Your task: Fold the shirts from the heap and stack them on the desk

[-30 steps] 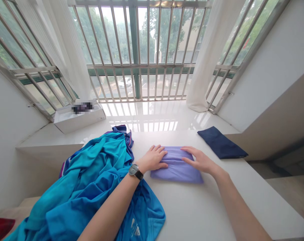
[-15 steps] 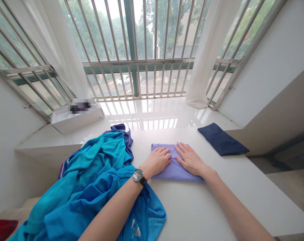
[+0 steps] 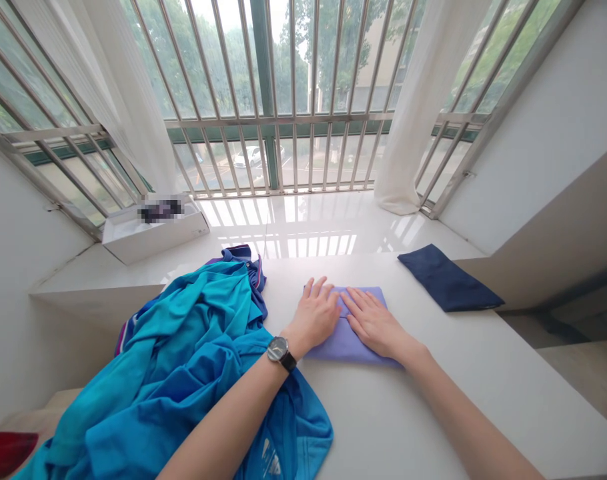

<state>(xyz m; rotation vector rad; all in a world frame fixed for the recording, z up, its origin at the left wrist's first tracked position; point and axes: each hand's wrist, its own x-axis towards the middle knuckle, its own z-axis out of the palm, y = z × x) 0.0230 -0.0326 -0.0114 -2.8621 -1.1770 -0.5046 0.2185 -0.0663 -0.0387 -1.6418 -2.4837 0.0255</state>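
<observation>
A folded lavender garment (image 3: 351, 343) lies flat on the white table (image 3: 383, 420) in front of me. My left hand (image 3: 317, 317) rests on its left part, fingers spread and slightly bent. On its upper right part my right hand (image 3: 371, 320) lies flat with the fingers stretched out. The two hands nearly meet at the middle of the cloth. Beside my left forearm, a loose heap of blue and teal shirts (image 3: 183, 353) spreads over the table's left side. Under the heap's far end shows a navy collar (image 3: 256, 273).
A folded dark navy garment (image 3: 448, 280) lies at the right edge of the table. On the windowsill (image 3: 283, 227) at the left stands a white box (image 3: 158, 237) with a blurred-out item on it. Barred windows and white curtains (image 3: 403, 133) close off the back.
My left hand has lifted its fingers somewhat and spread them on the lavender garment. My right hand has slid slightly left and stays flat on the cloth.
</observation>
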